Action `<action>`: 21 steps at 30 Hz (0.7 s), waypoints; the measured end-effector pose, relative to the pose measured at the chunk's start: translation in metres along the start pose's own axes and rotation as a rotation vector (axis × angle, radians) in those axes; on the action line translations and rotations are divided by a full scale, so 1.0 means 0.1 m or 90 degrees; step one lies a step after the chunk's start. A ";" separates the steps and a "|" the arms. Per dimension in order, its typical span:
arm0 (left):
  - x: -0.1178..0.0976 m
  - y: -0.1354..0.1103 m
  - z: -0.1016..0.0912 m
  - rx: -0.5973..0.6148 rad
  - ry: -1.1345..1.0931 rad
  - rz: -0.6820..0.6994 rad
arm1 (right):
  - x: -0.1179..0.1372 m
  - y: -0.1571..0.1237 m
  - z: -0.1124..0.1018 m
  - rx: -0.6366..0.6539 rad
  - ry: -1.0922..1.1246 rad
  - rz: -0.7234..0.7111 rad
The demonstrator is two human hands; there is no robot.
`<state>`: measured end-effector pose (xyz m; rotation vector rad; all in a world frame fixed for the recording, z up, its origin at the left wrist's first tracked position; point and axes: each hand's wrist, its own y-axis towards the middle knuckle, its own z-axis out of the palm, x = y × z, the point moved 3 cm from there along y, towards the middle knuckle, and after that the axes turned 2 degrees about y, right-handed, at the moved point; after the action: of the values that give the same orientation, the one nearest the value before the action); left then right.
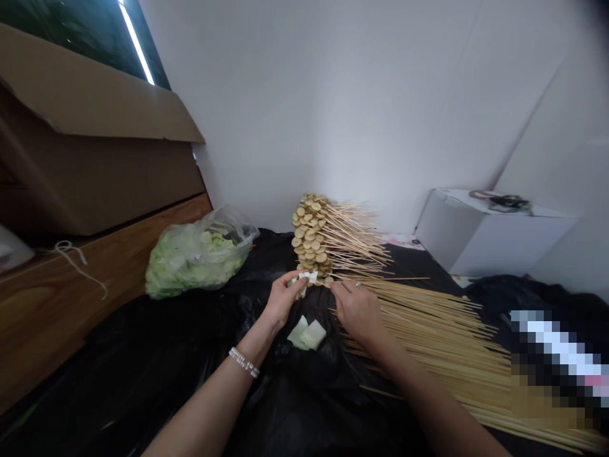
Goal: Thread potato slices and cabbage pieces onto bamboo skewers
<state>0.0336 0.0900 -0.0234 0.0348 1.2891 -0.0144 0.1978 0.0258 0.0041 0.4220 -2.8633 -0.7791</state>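
In the head view, mid-frame, the left hand [281, 298] pinches pale leaf [311, 277] while the right hand [358, 310] grips a thin stick [324, 284], apparently lined up to meet, though contact is unclear. Loose sticks [432, 339] lie lower right, probably for easy reach.

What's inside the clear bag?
The bag holds pale green leaf pieces, seen through its clear side and opening; whatever lies deeper is hidden behind them.

Leaf pieces [308, 334] pale green; skewers [442, 343] tan; round slices [311, 235] yellowish; plastic sheet [304, 406] black.
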 end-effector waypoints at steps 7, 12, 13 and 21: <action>-0.01 -0.02 0.02 -0.010 -0.043 -0.023 | 0.00 0.00 -0.03 0.014 0.007 0.008; -0.03 -0.01 0.00 -0.036 -0.066 -0.042 | -0.01 0.00 -0.03 0.000 0.017 0.013; -0.02 0.00 -0.01 -0.040 -0.071 -0.047 | -0.01 0.00 -0.03 -0.002 0.018 0.013; 0.01 0.02 -0.02 -0.013 -0.097 -0.059 | -0.01 0.00 -0.03 -0.004 0.025 0.020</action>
<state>0.0323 0.0918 -0.0252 -0.0432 1.1382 -0.0815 0.1995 0.0253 0.0064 0.3870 -2.8237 -0.7653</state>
